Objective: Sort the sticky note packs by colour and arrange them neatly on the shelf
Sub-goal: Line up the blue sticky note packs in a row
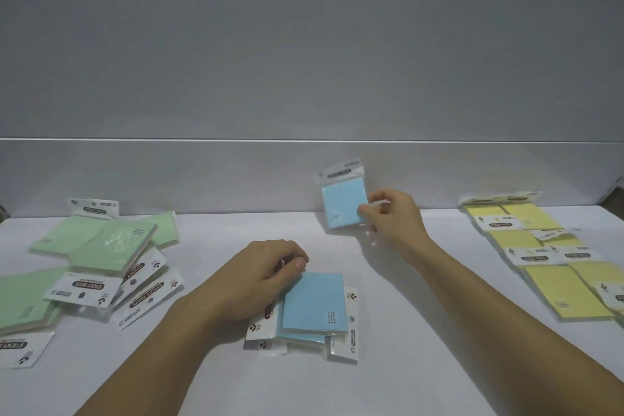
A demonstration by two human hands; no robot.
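My right hand (391,213) pinches the lower right corner of a blue sticky note pack (342,203), which stands upright against the shelf's back wall. A small stack of blue packs (315,306) lies flat at the centre front. My left hand (260,275) rests on that stack's upper left corner, thumb and fingers curled at its edge. Several green packs (98,243) lie in a loose overlapping heap on the left. Several yellow packs (540,246) lie in rows on the right.
The white shelf surface (422,365) runs the full width, with a low grey back wall (202,172) behind it. A loose white header card (23,349) of a pack shows at the left front edge.
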